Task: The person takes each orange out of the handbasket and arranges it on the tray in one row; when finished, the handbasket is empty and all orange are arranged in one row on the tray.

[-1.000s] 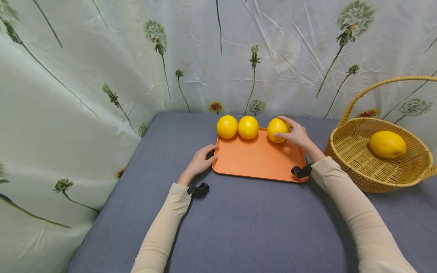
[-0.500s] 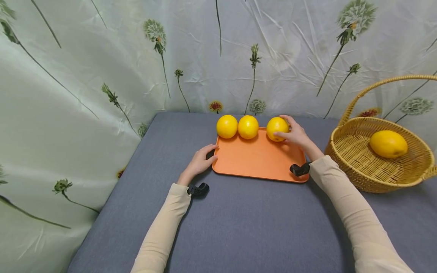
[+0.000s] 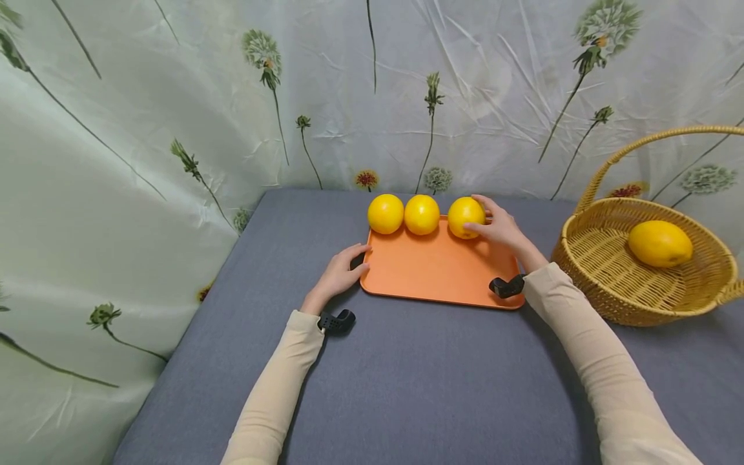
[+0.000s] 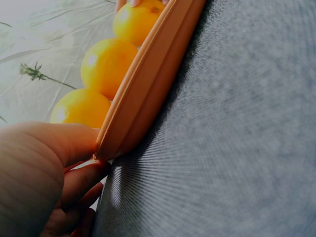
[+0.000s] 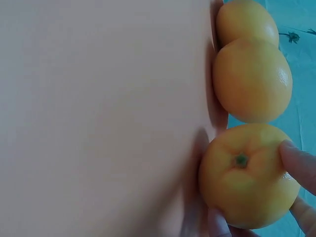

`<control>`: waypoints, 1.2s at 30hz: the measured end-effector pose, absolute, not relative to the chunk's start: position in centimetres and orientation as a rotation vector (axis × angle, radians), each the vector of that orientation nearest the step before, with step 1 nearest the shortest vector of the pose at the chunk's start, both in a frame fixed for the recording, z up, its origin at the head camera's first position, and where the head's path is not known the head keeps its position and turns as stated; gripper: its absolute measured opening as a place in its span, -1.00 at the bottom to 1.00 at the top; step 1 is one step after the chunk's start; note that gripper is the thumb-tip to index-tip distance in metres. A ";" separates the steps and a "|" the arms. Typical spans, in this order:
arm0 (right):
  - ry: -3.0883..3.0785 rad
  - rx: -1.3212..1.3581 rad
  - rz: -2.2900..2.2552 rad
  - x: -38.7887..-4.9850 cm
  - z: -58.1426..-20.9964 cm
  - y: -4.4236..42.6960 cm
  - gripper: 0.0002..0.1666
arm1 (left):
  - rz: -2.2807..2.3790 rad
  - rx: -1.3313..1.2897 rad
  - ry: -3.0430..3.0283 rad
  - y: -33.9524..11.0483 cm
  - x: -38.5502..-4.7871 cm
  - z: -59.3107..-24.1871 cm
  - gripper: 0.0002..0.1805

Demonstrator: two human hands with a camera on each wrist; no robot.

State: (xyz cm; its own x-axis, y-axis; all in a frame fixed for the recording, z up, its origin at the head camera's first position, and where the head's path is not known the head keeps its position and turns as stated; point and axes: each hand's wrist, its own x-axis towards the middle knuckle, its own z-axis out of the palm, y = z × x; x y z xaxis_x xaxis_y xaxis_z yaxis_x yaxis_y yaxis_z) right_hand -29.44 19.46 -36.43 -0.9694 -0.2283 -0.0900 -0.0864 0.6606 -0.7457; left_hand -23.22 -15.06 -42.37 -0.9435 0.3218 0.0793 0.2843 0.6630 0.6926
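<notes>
Three round yellow-orange fruits stand along the back edge of an orange tray (image 3: 430, 271): the left one (image 3: 385, 214) and middle one (image 3: 422, 215) touch, and the right one (image 3: 463, 217) stands a small gap away. My right hand (image 3: 501, 229) grips that right fruit from its right side; the right wrist view shows fingertips around the fruit (image 5: 242, 182). At the tray's left edge is my left hand (image 3: 339, 274). In the left wrist view its thumb and fingers pinch the tray rim (image 4: 143, 84) at a corner.
A wicker basket (image 3: 616, 294) with a tall handle stands right of the tray, and one yellow fruit (image 3: 660, 243) lies in it. Grey cloth (image 3: 442, 374) covers the table. A flower-printed curtain (image 3: 349, 77) hangs behind and to the left.
My right hand has moved slightly left with the right fruit, narrowing the gap to the middle fruit. My left hand has stayed at the tray's edge.
</notes>
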 end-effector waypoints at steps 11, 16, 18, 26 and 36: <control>2.680 -0.285 -1.244 -29.7 -36.7 18.3 -0.08 | 1.143 0.490 2.810 -15.1 -23.3 -42.4 -0.49; 2.667 -0.284 -1.261 -29.8 -36.6 18.1 -0.08 | 1.158 0.484 2.813 -15.2 -23.3 -42.1 -0.49; 2.661 -0.285 -1.267 -29.8 -36.5 18.1 -0.07 | 1.156 0.488 2.818 -15.2 -23.3 -42.0 -0.49; 2.601 -0.270 -1.321 -29.5 -36.4 18.2 -0.04 | 1.139 0.493 2.813 -15.0 -23.2 -42.1 -0.49; 2.552 -0.247 -1.353 -29.3 -36.4 18.7 -0.01 | 1.140 0.494 2.813 -15.1 -23.3 -42.4 -0.49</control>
